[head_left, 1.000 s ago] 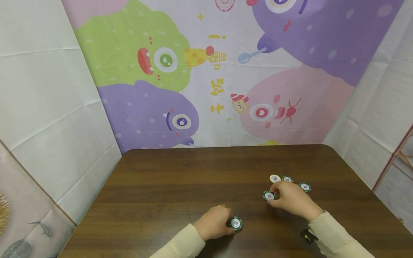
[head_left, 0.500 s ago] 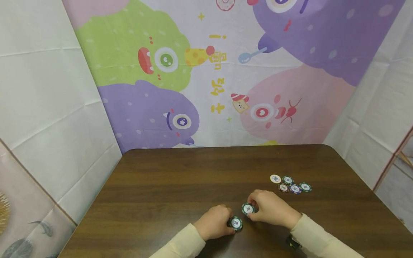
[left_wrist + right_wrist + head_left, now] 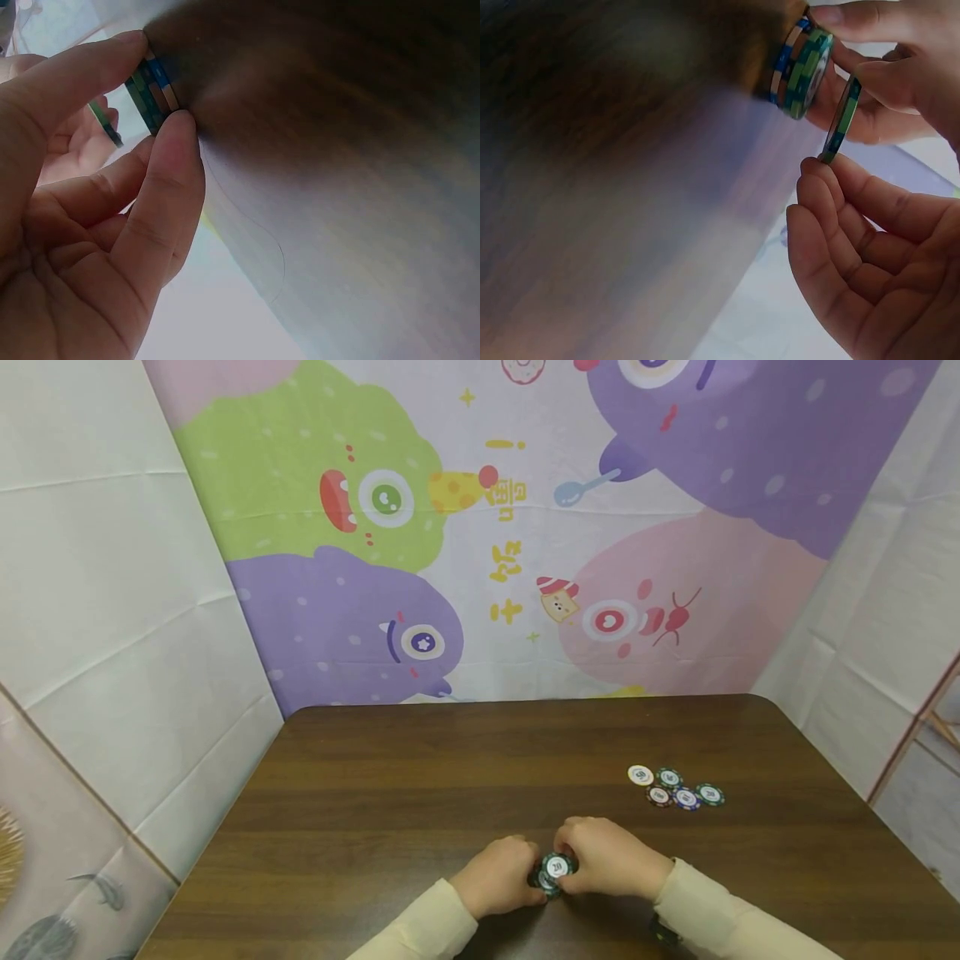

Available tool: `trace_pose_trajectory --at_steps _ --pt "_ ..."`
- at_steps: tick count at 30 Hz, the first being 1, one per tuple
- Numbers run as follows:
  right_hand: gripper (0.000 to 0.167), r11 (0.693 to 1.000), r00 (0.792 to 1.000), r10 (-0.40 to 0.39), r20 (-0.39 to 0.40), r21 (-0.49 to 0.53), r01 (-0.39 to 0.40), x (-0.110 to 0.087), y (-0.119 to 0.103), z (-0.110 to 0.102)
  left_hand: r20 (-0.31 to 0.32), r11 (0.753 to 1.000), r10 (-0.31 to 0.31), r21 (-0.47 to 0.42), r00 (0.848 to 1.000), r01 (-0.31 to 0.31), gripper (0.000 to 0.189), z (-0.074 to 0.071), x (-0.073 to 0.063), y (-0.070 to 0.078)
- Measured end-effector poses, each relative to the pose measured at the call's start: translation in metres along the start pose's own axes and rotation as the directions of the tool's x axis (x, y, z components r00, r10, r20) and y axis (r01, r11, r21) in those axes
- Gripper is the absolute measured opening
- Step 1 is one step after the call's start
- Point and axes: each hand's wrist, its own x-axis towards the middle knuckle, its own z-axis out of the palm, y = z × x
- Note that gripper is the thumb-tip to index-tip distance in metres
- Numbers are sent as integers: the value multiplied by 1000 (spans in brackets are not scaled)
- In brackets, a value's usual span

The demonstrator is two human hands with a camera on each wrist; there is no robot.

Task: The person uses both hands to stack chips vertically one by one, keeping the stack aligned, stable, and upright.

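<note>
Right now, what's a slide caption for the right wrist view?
The right hand pinches a chip, clear of the stack the left hand grips.

Person, long sleeves. Left sleeve (image 3: 423, 920) pale cream-yellow, plain, ends at the wrist. Right sleeve (image 3: 708, 902) same colour, plain too, light creasing near the wrist end. Small black item (image 3: 663, 932) sits along that sleeve's lower edge, greenish fleck on it (too small to tell what it is). Left grip (image 3: 498, 875) and right grip (image 3: 615, 860) are bare hands, crease lines visible in wrist views.
</note>
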Motion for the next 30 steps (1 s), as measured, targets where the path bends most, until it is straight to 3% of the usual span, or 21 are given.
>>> trace_pose_trajectory --at_steps 14,30 --pt "18 1000 998 -21 55 19 20 6 -6 8 11 1000 -5 -26 1000 6 24 -1 0 0" --pt "15 999 997 -38 62 0 38 8 -8 9 8 999 -3 -36 1000 3 22 0 0 -1"
